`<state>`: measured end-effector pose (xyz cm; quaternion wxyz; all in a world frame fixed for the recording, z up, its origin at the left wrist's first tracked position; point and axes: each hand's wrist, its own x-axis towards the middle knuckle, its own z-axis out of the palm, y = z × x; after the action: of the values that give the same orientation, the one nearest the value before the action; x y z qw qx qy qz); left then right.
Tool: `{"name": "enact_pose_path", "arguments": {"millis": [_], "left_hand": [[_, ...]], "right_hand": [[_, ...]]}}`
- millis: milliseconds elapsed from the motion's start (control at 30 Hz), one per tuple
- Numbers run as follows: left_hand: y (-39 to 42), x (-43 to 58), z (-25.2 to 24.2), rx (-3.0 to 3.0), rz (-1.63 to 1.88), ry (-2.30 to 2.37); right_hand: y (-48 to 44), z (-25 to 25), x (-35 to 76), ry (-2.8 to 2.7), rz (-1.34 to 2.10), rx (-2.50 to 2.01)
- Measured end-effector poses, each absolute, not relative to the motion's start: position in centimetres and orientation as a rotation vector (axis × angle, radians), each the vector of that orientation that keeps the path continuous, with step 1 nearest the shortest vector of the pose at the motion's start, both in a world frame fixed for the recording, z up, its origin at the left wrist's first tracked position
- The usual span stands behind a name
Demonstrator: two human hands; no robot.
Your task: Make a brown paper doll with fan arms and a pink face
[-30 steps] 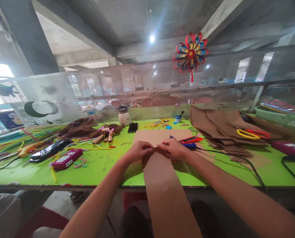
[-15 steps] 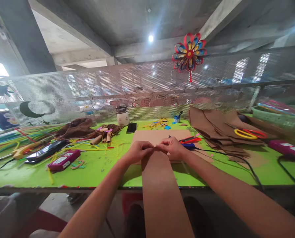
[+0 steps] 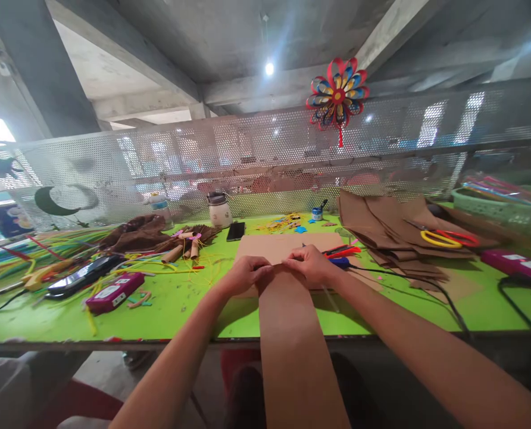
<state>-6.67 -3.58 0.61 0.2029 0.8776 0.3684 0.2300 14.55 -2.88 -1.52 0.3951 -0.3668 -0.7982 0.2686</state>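
Note:
A long strip of brown paper runs from my fingers over the table's front edge and down toward my lap. My left hand pinches the left corner of its far end. At the right corner, my right hand pinches the same end between thumb and fingers. Under and behind both hands lies a flat brown cardboard sheet. Just beyond my right hand are a dark blue-handled tool with a black cord and a red-handled tool, partly hidden by the hand.
Brown paper sheets lie at right under scissors, near a green basket. At left are a purple box, a dark device and coloured stems. A phone and pale jug stand behind. Perforated metal panels close the back.
My hands have spread slightly apart along the paper's far end, the left one still pinching its corner. The strip has shifted a little to the right.

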Motion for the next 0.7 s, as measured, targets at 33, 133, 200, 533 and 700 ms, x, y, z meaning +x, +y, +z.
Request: {"name": "enact_pose_path", "arguments": {"millis": [33, 133, 200, 533, 700], "left_hand": [[-3.6, -6.8, 0.7, 2.46, 0.627, 1.029], [-3.7, -7.0, 0.8, 2.473, 0.627, 1.039], [-3.8, -6.9, 0.7, 2.474, 0.631, 1.042], [-4.0, -7.1, 0.6, 2.26, 0.551, 0.983], [-3.9, -7.8, 1.1, 2.094, 0.497, 0.922]], "right_hand": [[-2.8, -1.5, 14.6, -2.014, 0.705, -0.926], [-2.7, -1.3, 14.9, -1.998, 0.792, -0.909], [-2.6, -1.3, 15.1, -2.028, 0.882, -0.893], [-3.1, -1.1, 14.9, -2.166, 0.805, -0.894], [-3.1, -0.7, 15.1, -2.127, 0.769, -0.958]]}}
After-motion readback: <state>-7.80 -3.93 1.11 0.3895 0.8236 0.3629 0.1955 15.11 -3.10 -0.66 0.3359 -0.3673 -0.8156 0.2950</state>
